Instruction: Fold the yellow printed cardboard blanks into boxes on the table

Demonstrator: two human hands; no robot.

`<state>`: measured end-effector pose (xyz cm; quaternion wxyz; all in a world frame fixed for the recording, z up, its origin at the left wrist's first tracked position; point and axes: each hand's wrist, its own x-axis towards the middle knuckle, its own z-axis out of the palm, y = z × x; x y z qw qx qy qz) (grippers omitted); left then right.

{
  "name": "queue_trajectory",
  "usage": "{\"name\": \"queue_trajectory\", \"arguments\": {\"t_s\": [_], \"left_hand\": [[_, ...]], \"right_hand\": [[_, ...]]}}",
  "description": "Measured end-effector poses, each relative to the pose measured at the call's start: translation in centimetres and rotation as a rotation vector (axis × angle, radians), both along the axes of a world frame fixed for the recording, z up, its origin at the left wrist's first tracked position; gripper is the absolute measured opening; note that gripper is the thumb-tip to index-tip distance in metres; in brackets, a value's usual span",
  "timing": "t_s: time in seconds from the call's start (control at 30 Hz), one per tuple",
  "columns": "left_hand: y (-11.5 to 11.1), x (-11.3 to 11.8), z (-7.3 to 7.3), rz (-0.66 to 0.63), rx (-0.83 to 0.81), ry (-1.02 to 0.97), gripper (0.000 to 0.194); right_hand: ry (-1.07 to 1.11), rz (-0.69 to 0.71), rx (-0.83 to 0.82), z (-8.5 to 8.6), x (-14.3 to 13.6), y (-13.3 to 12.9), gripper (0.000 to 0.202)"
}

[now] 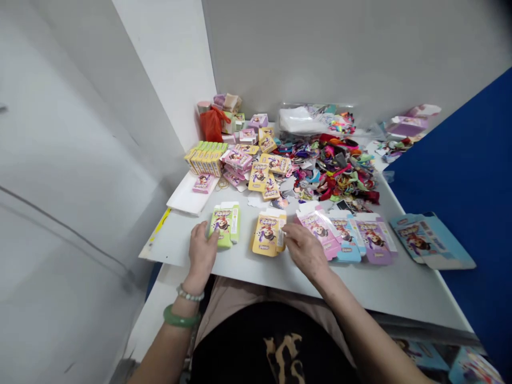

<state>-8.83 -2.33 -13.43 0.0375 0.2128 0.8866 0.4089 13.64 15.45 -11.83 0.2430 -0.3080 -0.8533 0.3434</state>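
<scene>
My left hand (203,249) rests at the left edge of a flat green box (222,226), its fingers apart and touching it. At the right edge of a flat yellow box (266,234) is my right hand (304,249), fingers bent together; whether they pinch the box's edge is too small to tell. Just right of that hand lie flat pink (320,230), blue (346,237) and purple (373,238) boxes, side by side and partly overlapping.
Small filled boxes (259,176) are heaped behind, beside a colourful pile of hair accessories (332,165). A row of yellow-green boxes (206,158) stands at the left near a white tray (186,194). A large blue box (432,242) overhangs the table's right edge.
</scene>
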Motion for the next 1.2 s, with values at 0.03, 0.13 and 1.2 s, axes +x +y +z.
{"name": "queue_trajectory", "arguments": {"t_s": [0.03, 0.13, 1.2], "left_hand": [[0.2, -0.1, -0.2, -0.006, -0.026, 0.001, 0.052], [0.8, 1.3, 0.0, -0.019, -0.048, 0.169, 0.046], [3.2, 10.3, 4.9, -0.393, 0.621, -1.333, 0.056]], "right_hand": [[0.003, -0.028, 0.067, -0.7, 0.1, -0.5, 0.036], [-0.033, -0.078, 0.13, -2.3, 0.0, -1.9, 0.046], [0.127, 0.023, -0.346, 0.9, 1.2, -5.9, 0.018]]}}
